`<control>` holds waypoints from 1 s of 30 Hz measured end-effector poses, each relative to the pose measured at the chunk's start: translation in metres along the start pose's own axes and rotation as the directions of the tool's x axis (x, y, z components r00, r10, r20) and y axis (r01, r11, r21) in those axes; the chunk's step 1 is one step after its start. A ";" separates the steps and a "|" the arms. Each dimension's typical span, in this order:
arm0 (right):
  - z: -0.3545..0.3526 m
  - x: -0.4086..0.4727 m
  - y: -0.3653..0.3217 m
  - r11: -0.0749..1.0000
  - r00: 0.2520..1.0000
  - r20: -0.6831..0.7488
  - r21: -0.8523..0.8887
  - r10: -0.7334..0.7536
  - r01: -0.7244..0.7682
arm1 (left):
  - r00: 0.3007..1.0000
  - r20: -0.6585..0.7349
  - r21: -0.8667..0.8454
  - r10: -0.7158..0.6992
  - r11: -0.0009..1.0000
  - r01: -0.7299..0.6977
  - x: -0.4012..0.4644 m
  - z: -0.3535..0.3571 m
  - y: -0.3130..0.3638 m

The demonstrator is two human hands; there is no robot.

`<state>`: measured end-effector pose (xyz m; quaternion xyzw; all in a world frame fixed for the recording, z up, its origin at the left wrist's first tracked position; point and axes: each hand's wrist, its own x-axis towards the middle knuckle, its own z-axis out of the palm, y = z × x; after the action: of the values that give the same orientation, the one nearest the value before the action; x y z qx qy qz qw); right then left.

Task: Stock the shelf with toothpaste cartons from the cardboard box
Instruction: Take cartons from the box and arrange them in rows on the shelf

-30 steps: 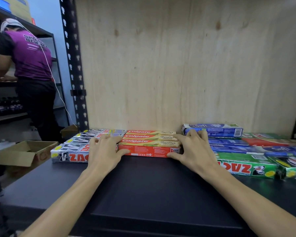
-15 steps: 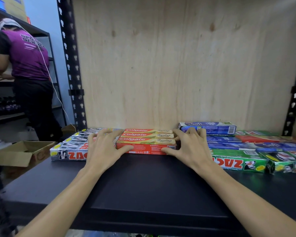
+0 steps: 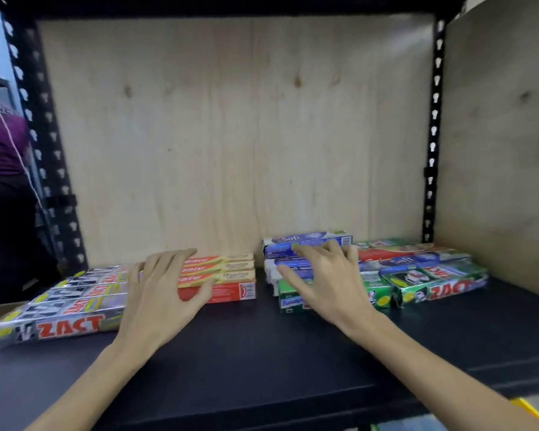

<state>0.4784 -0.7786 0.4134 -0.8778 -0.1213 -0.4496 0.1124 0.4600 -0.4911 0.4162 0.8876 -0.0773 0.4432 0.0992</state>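
Red Colgate cartons [image 3: 231, 276] lie flat on the black shelf [image 3: 262, 346] under your left hand [image 3: 161, 293], its spread fingers resting on them and the silver Zact cartons [image 3: 66, 306], while your right hand [image 3: 327, 281] lies flat, fingers straight, on the blue and green cartons [image 3: 417, 275].

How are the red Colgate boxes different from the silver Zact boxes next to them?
The Colgate cartons are red and cream; the silver Zact cartons are shiny grey with red letters. The Colgate cartons form a small two-layer stack, while the Zact cartons look like one flat row. Both lie on the dark shelf, side by side under the left hand.
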 end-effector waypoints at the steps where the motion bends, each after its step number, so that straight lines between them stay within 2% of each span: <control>1: -0.009 0.001 0.018 0.999 1.000 0.019 -0.033 0.019 -0.018 | 1.000 0.014 -0.015 -0.007 1.000 0.008 0.005 0.005 0.016; 5: -0.042 0.007 0.100 0.972 0.976 0.070 -0.127 0.206 -0.196 | 0.996 0.092 -0.119 0.013 0.993 -0.002 0.031 0.039 0.097; 8: -0.055 0.014 0.169 0.903 0.900 0.168 -0.236 0.403 -0.360 | 0.972 0.217 -0.256 0.089 0.966 -0.031 0.051 0.069 0.166; 11: -0.055 0.018 0.228 0.854 0.816 0.264 -0.246 0.514 -0.458 | 0.930 0.343 -0.371 0.132 0.929 0.006 0.072 0.098 0.225; 15: -0.047 0.022 0.258 0.825 0.754 0.339 -0.286 0.563 -0.487 | 0.839 0.533 -0.283 0.112 0.958 0.052 0.089 0.130 0.275; 19: -0.037 0.029 0.267 0.825 0.734 0.376 -0.272 0.566 -0.496 | 0.820 0.572 -0.187 0.025 0.977 0.100 0.092 0.146 0.292; 22: -0.032 0.033 0.268 0.823 0.714 0.413 -0.229 0.566 -0.520 | 0.762 0.645 -0.144 -0.067 0.968 0.206 0.097 0.148 0.301; 24: -0.030 0.033 0.266 0.821 0.715 0.406 -0.220 0.569 -0.527 | 0.708 0.693 -0.203 -0.139 0.904 0.376 0.101 0.150 0.310; 26: -0.029 0.031 0.265 0.816 0.727 0.377 -0.190 0.573 -0.545 | 0.664 0.718 -0.274 -0.209 0.792 0.545 0.101 0.153 0.315; 30: -0.040 0.026 0.259 0.824 0.781 0.270 -0.107 0.563 -0.557 | 0.606 0.741 -0.476 -0.288 0.411 0.777 0.103 0.141 0.324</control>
<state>0.5441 -1.0323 0.4346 -0.9313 0.1345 -0.2638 0.2122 0.5574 -0.8445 0.4507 0.8118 0.0218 0.0278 0.5828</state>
